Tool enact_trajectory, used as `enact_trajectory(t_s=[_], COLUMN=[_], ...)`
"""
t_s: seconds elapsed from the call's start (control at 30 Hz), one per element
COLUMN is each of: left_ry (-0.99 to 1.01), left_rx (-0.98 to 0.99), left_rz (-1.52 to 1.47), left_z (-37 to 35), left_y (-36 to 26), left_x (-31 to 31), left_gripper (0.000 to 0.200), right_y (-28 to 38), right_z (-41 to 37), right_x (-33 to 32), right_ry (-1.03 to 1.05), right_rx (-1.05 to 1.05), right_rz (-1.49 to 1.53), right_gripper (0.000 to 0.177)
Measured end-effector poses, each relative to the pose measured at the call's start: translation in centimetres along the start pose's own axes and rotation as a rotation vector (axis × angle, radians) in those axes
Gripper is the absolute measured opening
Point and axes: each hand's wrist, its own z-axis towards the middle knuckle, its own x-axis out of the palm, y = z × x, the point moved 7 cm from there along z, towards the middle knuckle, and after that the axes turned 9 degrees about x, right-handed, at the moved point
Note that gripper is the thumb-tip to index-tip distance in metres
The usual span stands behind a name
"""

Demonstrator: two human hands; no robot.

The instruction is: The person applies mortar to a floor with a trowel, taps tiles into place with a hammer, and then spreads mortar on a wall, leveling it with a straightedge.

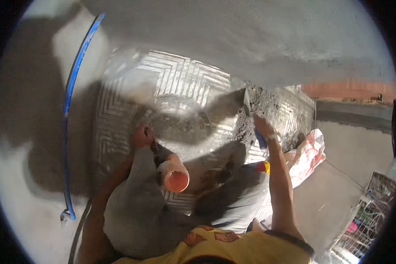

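My left hand (143,135) is closed near my left knee, beside an upright orange pipe (174,174); what it grips, if anything, is too dark to tell. Over on the right, my right hand (265,128) is wrapped round the handle of a trowel (246,101), whose metal blade stands at the edge of a heap of dark rubble (264,102). Loose grit also lies between the hands on the patterned floor tiles (180,79).
A blue pipe (70,97) runs up the left wall. At the right are a white and red sack (309,158) and a wire crate (365,211) with mixed items. A grey wall (251,39) stands ahead. A red and yellow object (263,166) is by my right knee.
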Motion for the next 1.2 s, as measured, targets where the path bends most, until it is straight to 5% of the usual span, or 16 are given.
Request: enact_trajectory(t_s=[0.13, 0.37, 0.47, 0.53, 0.57, 0.63, 0.73, 0.8, 0.83, 0.93, 1.0, 1.13, 1.17, 1.2], left_ry=[0.065, 0.107, 0.091, 0.079, 0.054, 0.047, 0.091, 0.101, 0.106, 0.090, 0.051, 0.149, 0.101, 0.064], left_rx=[0.003, 0.038, 0.054, 0.087, 0.110, 0.138, 0.136, 0.124, 0.131, 0.124, 0.114, 0.052, 0.016, -0.018], left_rz=[-0.207, -0.210, -0.191, -0.164, -0.136, -0.168, -0.272, -0.205, -0.208, -0.164, -0.069, -0.130, -0.107, -0.075], left_z=[0.0, 0.3, 0.3, 0.6, 0.7, 0.7, 0.3, 0.6, 0.6, 0.2, 0.2, 1.0, 0.7, 0.0], left_y=[0.8, -0.8, -1.0, -1.1, -1.7, -1.2, 0.7, 0.8, 1.2, 2.2, 1.2, 0.8, 0.8, 0.9], left_x=[0.5, -0.6, -0.6, -0.2, -0.7, -0.6, 1.1, 1.4, 1.6, 2.2, 0.9, 0.9, 1.1, 0.9], left_gripper=[0.018, 0.016, 0.016, 0.016, 0.016, 0.017, 0.019, 0.021, 0.022, 0.024, 0.025, 0.024, 0.024, 0.024], right_y=[0.3, 19.2, 21.8, 19.7, 17.8, 13.6, 12.4, 15.8, 16.9, 17.4, 16.4, 18.0, 18.6, 18.3], right_z=[-4.0, -2.9, -1.7, -1.2, -2.4, -2.0, -5.8, -8.6, -8.1, -0.7, 2.9, -7.6, -9.7, -7.2], right_x=[2.6, 9.2, 10.1, 9.7, 8.9, 12.2, 14.8, 10.6, 10.4, 9.2, 12.3, 12.9, 11.6, 12.0], right_ry=[-0.014, 0.294, 0.233, 0.011, 0.126, -0.012, 0.180, -0.250, -0.556, -0.626, 0.025, -0.277, -0.181, -0.138], right_rx=[-0.089, -0.452, -0.714, -0.570, -0.161, -0.141, -0.248, -0.552, -0.656, -0.771, -0.378, -0.340, -0.170, -0.216], right_rz=[-0.034, 0.948, 0.408, 0.182, 0.608, 0.586, 0.574, 0.416, 0.088, 0.293, 0.737, 0.384, 0.430, 0.395], right_gripper=[0.033, 0.032, 0.029, 0.026, 0.026, 0.025, 0.028, 0.030, 0.031, 0.023, 0.019, 0.027, 0.029, 0.029])
